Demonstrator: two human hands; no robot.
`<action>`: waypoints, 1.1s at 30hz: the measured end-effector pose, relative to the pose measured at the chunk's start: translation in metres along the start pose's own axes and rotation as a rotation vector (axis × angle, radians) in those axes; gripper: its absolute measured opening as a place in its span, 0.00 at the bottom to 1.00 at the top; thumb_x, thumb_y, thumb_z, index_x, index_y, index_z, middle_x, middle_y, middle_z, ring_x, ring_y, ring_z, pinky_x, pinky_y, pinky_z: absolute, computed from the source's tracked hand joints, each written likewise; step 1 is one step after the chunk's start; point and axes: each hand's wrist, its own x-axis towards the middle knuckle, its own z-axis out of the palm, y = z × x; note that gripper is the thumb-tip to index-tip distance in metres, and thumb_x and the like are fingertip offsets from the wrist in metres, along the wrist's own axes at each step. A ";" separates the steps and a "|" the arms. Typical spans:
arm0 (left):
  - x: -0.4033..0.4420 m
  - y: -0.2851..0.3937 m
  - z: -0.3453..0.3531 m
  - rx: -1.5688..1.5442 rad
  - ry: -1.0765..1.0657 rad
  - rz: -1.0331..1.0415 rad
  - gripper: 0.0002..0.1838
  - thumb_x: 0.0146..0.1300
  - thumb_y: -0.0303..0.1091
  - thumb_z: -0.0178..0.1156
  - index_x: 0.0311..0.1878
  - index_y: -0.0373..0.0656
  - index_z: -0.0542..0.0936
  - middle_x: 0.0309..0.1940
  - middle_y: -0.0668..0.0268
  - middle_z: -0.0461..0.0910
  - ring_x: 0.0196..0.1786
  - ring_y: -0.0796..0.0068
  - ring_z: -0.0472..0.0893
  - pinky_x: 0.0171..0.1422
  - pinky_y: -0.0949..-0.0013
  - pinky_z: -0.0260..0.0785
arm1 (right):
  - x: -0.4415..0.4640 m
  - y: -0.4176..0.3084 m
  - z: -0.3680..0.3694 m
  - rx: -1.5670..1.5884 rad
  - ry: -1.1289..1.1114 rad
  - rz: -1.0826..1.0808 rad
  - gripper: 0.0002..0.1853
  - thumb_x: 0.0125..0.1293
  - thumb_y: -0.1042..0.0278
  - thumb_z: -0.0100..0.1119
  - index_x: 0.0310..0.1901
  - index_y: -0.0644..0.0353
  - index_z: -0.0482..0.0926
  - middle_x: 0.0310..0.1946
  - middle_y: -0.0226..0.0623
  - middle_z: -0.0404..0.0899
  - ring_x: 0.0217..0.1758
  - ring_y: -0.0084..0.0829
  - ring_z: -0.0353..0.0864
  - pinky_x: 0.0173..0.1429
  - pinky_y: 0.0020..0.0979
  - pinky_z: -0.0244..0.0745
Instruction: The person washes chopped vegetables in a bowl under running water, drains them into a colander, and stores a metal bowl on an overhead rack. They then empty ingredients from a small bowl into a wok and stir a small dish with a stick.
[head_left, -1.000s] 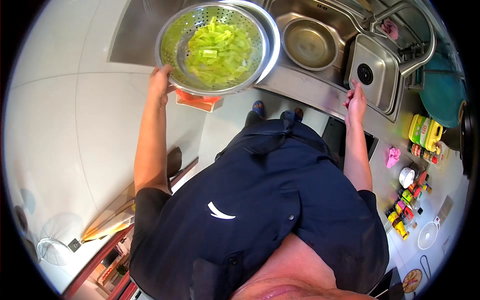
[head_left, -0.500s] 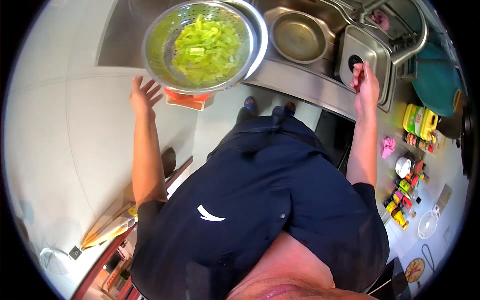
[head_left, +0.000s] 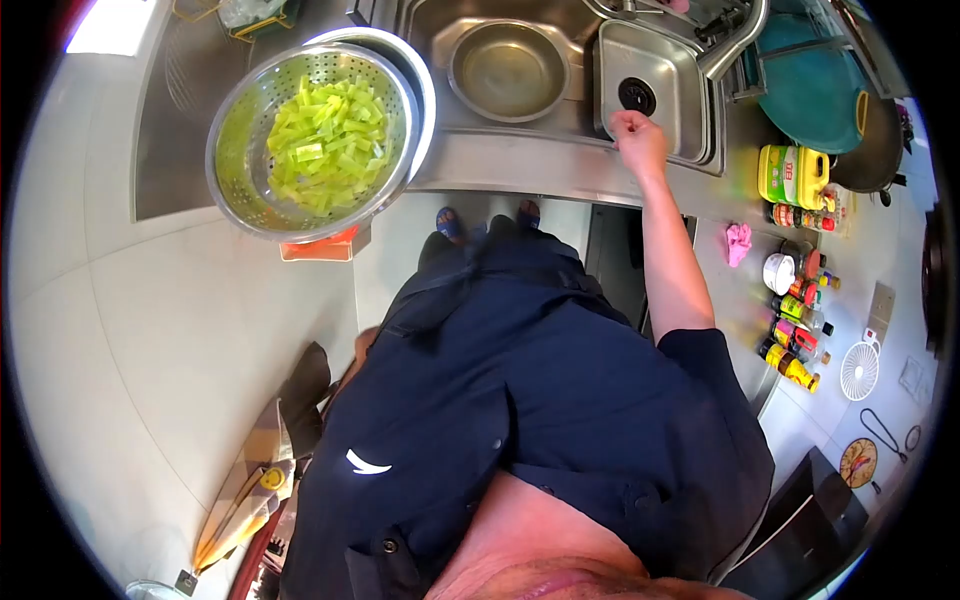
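My right hand (head_left: 640,142) is over the front edge of the small sink basin (head_left: 672,70), near its black drain (head_left: 636,96). Its fingers are curled in, and nothing shows in them. My left hand is out of sight; only a small skin-toned patch shows beside my dark clothing. At the upper left, a perforated steel colander (head_left: 235,150) holds pale green cut vegetable pieces (head_left: 330,145). It overlaps a second steel bowl (head_left: 425,110) behind it. A round steel pan (head_left: 510,70) sits in the larger basin (head_left: 425,30).
A faucet (head_left: 735,45) reaches over the small basin. On the right-hand counter are a yellow oil jug (head_left: 795,177), a pink cloth (head_left: 738,244), a white container (head_left: 779,273) and several sauce bottles (head_left: 790,365). A teal round board (head_left: 805,90) stands behind.
My right hand has moved left and slightly forward, its fingers curling in more. My left hand has dropped away from beside the colander and out of view. The camera view has shifted right.
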 end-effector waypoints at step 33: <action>0.024 0.052 -0.063 -0.518 0.062 -0.279 0.21 0.65 0.42 0.60 0.55 0.38 0.81 0.44 0.58 0.86 0.43 0.63 0.85 0.46 0.63 0.76 | -0.053 0.013 0.002 0.055 0.206 -0.317 0.16 0.57 0.62 0.68 0.45 0.58 0.82 0.40 0.42 0.85 0.37 0.39 0.86 0.43 0.38 0.79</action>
